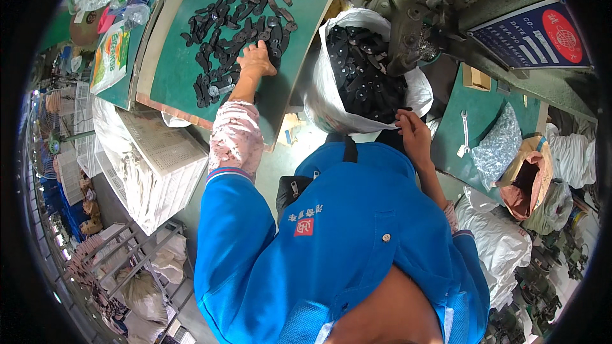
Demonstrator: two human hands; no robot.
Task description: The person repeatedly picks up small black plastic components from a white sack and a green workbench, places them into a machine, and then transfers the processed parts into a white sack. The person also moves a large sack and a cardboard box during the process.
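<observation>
My left hand [257, 60] reaches over the green tabletop [169, 67]. Its fingers are spread and rest among the small flat black parts [245, 28], elongated with rounded ends, that lie loosely piled there. One paler part [217, 90] shows at the near edge of the pile. Beside the table stands a white woven sack [325, 99] filled with more black parts [363, 73]. At the sack's near right rim, my right hand [415, 137] has its fingers curled together, tips close to a black piece; whatever they pinch is too small to make out.
A heavy machine column [408, 38] rises behind the sack, with a blue sign plate [532, 38] on it. On the right green bench lie a wrench [465, 132] and a clear bag of small pieces [497, 143]. White plastic crates [162, 159] stand at the left.
</observation>
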